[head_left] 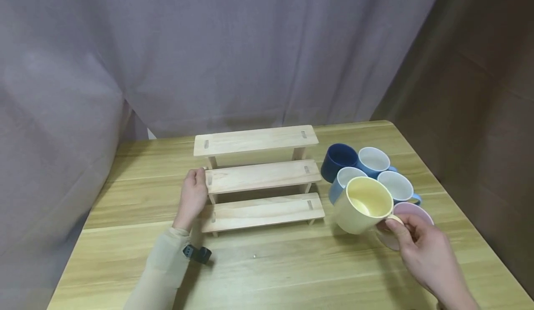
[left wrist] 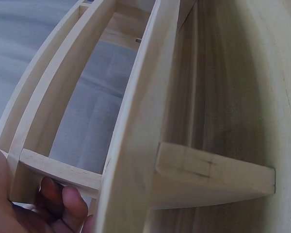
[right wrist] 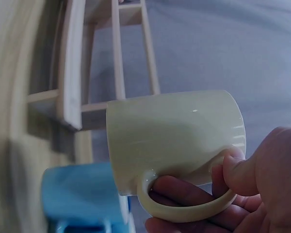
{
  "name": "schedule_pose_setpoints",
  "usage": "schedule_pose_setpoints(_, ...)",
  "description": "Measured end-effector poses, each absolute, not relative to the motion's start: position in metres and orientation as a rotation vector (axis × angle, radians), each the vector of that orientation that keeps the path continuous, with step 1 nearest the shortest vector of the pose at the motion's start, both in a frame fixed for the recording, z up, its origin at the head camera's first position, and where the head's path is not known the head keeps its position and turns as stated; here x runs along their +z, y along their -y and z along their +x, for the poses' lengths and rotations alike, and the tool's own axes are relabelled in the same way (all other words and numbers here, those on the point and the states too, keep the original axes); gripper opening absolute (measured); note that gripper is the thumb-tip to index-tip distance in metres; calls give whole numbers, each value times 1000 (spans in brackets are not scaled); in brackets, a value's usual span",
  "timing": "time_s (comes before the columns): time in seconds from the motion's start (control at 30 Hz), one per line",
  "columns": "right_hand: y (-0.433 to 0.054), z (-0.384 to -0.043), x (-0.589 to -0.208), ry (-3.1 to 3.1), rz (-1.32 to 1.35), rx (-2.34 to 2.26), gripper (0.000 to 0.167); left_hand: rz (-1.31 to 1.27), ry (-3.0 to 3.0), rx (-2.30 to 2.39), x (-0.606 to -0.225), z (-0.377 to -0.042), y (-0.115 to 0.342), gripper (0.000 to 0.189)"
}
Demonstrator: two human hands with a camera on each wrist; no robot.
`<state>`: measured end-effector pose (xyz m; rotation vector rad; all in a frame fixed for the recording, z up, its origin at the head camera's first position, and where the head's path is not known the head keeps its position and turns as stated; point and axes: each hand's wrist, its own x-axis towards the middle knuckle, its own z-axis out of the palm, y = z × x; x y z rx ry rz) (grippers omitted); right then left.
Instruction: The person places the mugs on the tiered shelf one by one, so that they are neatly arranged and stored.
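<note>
A person's two hands work over a wood-grain table [head_left: 258, 284]. The right hand [head_left: 429, 247] pinches the handle of a pale yellow mug [head_left: 362, 206] between thumb and curled fingers, holding it tilted, its mouth partly facing the head camera, right of a three-tier wooden rack [head_left: 264, 176]. The left hand [head_left: 194, 194] grips the left end of the rack's middle tier, fingers curled round the wood. Just beside the rack's right side stand a dark blue mug [head_left: 329, 165] and three light blue mugs [head_left: 396, 187] with white interiors, close together. A pink mug [head_left: 417, 209] sits nearest the right hand, partly hidden by it and the yellow mug. A greyish curtain [head_left: 233, 46] hangs behind the table.
</note>
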<state>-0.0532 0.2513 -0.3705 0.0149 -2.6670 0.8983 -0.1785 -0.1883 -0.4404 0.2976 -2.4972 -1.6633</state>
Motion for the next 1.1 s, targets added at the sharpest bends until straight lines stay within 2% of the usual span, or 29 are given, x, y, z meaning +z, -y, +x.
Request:
schedule_pose_setpoints(0.1, -247, -59, -362, 2676, 69, 917, 6, 308, 2492, -1663, -441, -179, 188, 45)
schedule_pose_setpoints(0.3, -234, -70, -346, 2719, 110, 944, 12, 299, 2482, -1670, -441, -180, 185, 42)
schedule_pose_setpoints(0.8, -202, -114, -326, 2631, 342, 1076, 14, 281, 2489, -1641, -446, -177, 181, 41)
schedule_pose_setpoints(1.1, -180, -143, -317, 2679, 362, 1128, 26, 280, 2456, -1668, -447, -178, 176, 41)
